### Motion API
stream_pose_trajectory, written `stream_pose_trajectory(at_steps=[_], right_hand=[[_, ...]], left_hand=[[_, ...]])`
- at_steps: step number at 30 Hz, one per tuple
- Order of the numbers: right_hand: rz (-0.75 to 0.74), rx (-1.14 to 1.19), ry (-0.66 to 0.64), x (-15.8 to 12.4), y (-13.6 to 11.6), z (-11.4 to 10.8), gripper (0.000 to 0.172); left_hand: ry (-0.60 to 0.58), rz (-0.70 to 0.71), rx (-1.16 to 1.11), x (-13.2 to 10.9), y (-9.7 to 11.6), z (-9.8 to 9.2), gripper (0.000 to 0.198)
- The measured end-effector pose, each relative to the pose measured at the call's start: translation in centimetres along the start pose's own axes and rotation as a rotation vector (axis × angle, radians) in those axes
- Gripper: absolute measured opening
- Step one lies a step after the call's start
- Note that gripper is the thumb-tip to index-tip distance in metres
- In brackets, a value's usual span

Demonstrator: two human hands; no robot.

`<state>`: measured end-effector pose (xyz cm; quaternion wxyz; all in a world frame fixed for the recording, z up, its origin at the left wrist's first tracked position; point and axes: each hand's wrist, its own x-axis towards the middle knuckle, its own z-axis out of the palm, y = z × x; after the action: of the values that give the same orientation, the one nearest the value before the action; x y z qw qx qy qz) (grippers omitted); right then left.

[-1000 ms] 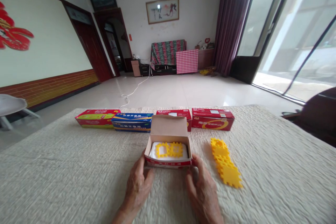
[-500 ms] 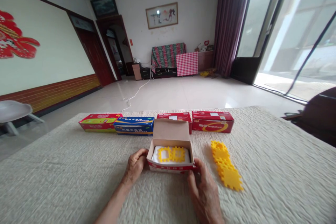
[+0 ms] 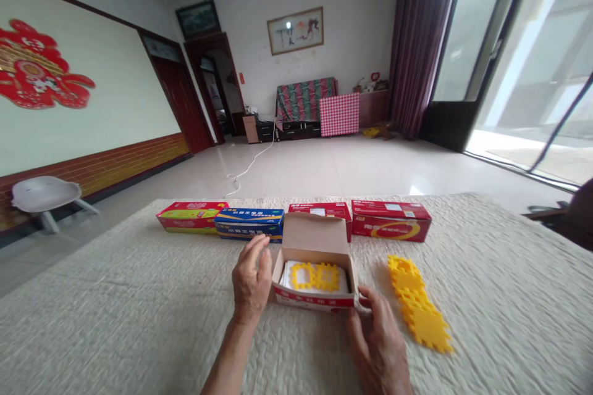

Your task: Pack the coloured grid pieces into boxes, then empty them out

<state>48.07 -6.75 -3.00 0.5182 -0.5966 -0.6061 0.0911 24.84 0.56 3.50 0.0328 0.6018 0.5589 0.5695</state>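
My L hand (image 3: 251, 284), loose, w/ nothing in it, is left of lid-up box (image 3: 315, 300); half-spread R hand (image 3: 380, 336) prob. steadies its right corner.

On the white rear wall (image 3: 365, 18) we see a picture (image 3: 295, 37); below it, a patterned cloth (image 3: 303, 100) above a black cabinet (image 3: 299, 130), with a checked cloth (image 3: 340, 115) at its right. At left we find a red ornament (image 3: 50, 92) on a pale green wall (image 3: 115, 86), a door (image 3: 183, 102) and a white stool (image 3: 46, 191); at right, a purple curtain (image 3: 417, 49) and bright glazing (image 3: 461, 31). A white cable (image 3: 254, 162) lies on the glossy floor (image 3: 306, 170)
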Motion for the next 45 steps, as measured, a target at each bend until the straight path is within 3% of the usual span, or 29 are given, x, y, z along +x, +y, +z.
stream_pose_trajectory(at_steps=[3,6,9,18,25,31,35,37,42,45], right_hand=[[-0.032,-0.014,0.062,-0.1,-0.1,0.3,0.029],[-0.019,-0.005,0.102,-0.1,-0.3,0.5,0.028],[-0.046,-0.032,0.087,-0.2,-0.1,0.5,0.029],[-0.139,-0.075,0.004,0.0,0.2,-0.3,0.029],[-0.048,0.024,-0.037,0.1,-1.1,-0.8,0.023],[-0.014,0.054,0.025,0.5,-1.6,-0.7,0.026],[0.003,0.048,0.022,0.5,-1.4,-0.6,0.029],[0.015,0.053,0.021,0.5,-1.4,-0.6,0.03],[0.059,0.073,0.018,0.6,-1.8,-0.7,0.032],[0.076,0.086,0.008,0.7,-2.0,-0.8,0.032]], left_hand=[[-0.138,0.2,0.045,0.3,0.8,0.8,0.031],[-0.28,0.191,0.016,0.4,0.3,1.4,0.036],[-0.336,0.162,-0.026,0.3,-0.5,1.4,0.038],[-0.343,0.068,-0.166,0.0,-0.7,1.6,0.04],[-0.323,-0.057,-0.229,-0.2,-0.3,1.9,0.036],[-0.27,-0.167,-0.214,-0.6,-0.1,1.1,0.038],[-0.051,-0.297,-0.118,-3.0,-2.2,-0.8,0.044],[-0.015,-0.323,0.027,-5.0,-3.4,-1.6,0.042],[-0.202,-0.032,0.33,-10.1,-4.4,-2.1,0.037],[-0.246,0.089,0.463,-10.8,-4.1,-2.0,0.038]])
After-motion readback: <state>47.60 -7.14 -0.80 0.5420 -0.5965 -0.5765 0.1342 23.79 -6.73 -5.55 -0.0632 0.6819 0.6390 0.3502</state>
